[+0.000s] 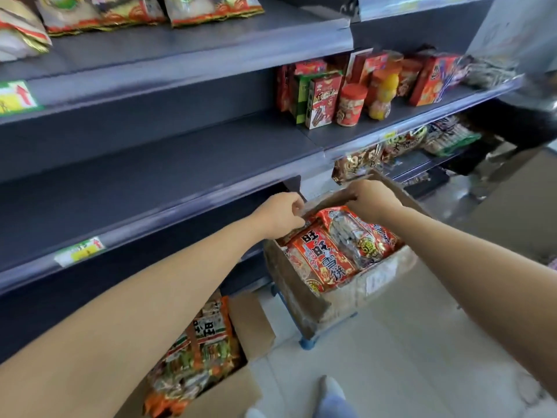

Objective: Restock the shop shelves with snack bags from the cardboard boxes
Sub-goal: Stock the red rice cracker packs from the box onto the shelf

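a cardboard box point(376, 279) sits on a low stand point(307, 342) in front of the shelves point(150, 164), with snack bags point(325, 257) lying in it. the left hand point(280, 214) and right hand point(372, 197) are side by side at the box's far edge. a second box point(250, 327) stands on the floor to its left, nearer the camera, with bags point(199, 351) inside. cartons point(322, 101) and a jar point(351, 105) stand on the right shelf point(404, 116) behind the cardboard box. more bags point(105, 13) lie on the top shelf point(211, 40) at the left.

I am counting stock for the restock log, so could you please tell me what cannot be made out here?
All head view:
- Red bags in the upper box: lower layers hidden by the top ones.
- Lower box: bags partly covered by the left forearm, cut off by the bottom edge.
- Price label: print blurred.
- Right hand: fingertips hidden, so its grip is unclear.
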### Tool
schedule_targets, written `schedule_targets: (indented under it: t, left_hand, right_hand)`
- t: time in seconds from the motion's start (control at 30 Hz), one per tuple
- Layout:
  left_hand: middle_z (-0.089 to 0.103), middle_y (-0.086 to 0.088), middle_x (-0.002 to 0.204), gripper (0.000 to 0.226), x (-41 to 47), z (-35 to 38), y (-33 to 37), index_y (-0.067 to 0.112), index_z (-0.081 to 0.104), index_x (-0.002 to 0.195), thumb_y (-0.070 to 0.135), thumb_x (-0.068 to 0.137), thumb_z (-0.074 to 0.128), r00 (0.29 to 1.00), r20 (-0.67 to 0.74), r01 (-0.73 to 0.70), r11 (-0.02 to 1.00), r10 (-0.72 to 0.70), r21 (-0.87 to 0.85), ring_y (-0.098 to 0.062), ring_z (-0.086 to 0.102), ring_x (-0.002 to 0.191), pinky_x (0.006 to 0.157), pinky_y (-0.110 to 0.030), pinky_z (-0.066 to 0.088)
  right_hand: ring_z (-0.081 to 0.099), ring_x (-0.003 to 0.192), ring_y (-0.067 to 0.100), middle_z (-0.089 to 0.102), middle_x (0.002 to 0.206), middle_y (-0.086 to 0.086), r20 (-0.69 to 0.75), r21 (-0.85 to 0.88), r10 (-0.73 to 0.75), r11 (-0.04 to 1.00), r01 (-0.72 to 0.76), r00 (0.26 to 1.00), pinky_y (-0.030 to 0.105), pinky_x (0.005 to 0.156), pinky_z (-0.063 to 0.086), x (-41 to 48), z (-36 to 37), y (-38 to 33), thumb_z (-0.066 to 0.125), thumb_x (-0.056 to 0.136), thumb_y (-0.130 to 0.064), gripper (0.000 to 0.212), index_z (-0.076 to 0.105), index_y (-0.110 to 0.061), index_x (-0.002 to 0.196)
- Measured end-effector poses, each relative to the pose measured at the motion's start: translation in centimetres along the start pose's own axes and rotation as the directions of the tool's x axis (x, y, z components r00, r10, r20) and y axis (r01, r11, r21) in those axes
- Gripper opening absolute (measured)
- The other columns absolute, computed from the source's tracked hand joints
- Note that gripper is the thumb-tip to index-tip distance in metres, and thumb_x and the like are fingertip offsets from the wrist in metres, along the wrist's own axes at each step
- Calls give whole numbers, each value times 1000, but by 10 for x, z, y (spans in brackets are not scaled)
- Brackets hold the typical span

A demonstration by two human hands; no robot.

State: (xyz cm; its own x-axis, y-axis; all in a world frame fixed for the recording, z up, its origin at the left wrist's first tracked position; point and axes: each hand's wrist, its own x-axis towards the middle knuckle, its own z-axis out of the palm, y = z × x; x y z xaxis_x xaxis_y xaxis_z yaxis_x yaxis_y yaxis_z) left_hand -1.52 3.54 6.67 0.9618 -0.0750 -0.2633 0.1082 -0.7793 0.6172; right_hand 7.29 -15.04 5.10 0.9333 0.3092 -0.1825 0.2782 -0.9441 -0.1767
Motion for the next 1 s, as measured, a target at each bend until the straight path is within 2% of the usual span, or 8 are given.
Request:
schedule_targets:
  t: [0.2,0.37,0.43,0.5,0.6,0.73,0.93,1.0]
  left_hand:
    - [58,1,122,39,42,58,18,17,56,125,26,88,64,986,105,142,986,-132,-92,-17,56,108,92,-26,43]
    - [57,-10,101,13,90,110,47,11,57,99,15,89,64,943,220,299,924,-248,-240,-23,57,91,84,-40,50]
    - [52,-9,92,13,110,133,51,16,51,84,12,88,63,915,222,395,861,-338,-320,-19,52,75,67,-32,48]
    - [51,-6,91,17,128,155,51,14,48,92,10,87,64,876,220,482,776,-428,-408,-15,48,72,64,-28,41]
    - [47,2,95,28,148,177,53,15,42,103,11,88,65,815,235,562,625,-529,-542,-16,47,90,79,-28,40]
    - [47,-5,134,58,171,198,50,13,43,131,22,82,73,748,265,604,458,-609,-653,-25,46,122,99,-35,38]
    - [35,-9,149,111,205,227,48,20,24,148,47,59,85,611,189,650,351,-768,-675,-32,41,131,107,-46,39]
    - [43,-11,142,113,214,232,49,17,29,144,45,52,88,588,199,668,332,-784,-666,-32,51,121,97,-46,49]
  right_hand:
    - [62,93,28,66,105,12,177,-47,114,993,-107,978,35,79,54,14,22,84,52,89,-15,26,64,-3,109]
    - [57,74,22,62,86,9,230,2,166,985,-171,959,28,61,47,36,38,140,47,88,-8,16,63,-8,88]
    - [54,77,22,59,87,6,288,25,157,985,-171,945,27,64,44,52,52,162,47,89,-13,22,66,-3,96]
    - [56,84,24,61,95,9,350,38,172,980,-197,921,28,69,46,66,63,179,50,90,-15,26,66,-2,106]
    - [59,109,30,61,120,16,415,62,174,974,-218,893,30,83,46,77,73,188,48,95,-14,32,58,-2,122]
    - [47,127,31,46,141,14,444,144,156,959,-242,882,34,103,39,91,97,198,45,98,-17,49,34,-5,144]
    - [60,112,36,61,123,21,589,280,158,880,-383,793,38,89,52,116,116,216,57,89,-8,37,56,1,125]
    - [61,112,36,61,122,21,616,300,179,847,-439,767,38,86,54,121,120,221,56,89,-7,36,56,1,124]
